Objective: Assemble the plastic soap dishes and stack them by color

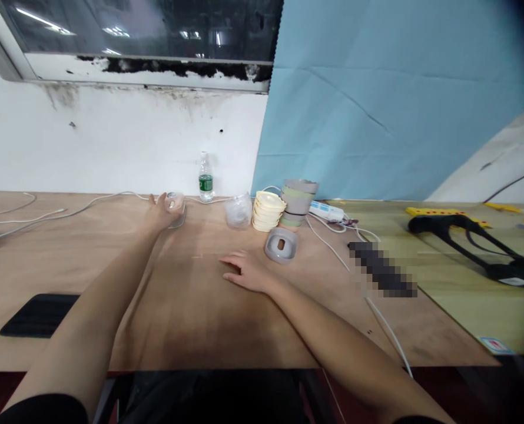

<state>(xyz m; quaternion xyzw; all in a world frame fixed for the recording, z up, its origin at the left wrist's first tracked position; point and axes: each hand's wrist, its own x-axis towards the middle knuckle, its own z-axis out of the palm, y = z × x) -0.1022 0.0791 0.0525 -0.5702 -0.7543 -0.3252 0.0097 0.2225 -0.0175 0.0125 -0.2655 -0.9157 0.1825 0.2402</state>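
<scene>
Mid-grasp: left hand (161,213) wraps its grip round a clear cup (176,206) near the table's (186,306) far edge; right hand (248,272) lies flat, released, beside a grey lid (281,245).

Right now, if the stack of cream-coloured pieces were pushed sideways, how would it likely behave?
The stack of cream-coloured pieces leans, so it would probably slide apart or topple. The pieces look like thin plastic, likely light. The clear container beside it might get knocked.

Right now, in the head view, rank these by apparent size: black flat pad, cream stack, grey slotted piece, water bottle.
1. black flat pad, though it is nearest the camera.
2. cream stack and grey slotted piece: alike, unranked.
3. water bottle, farthest back.
</scene>
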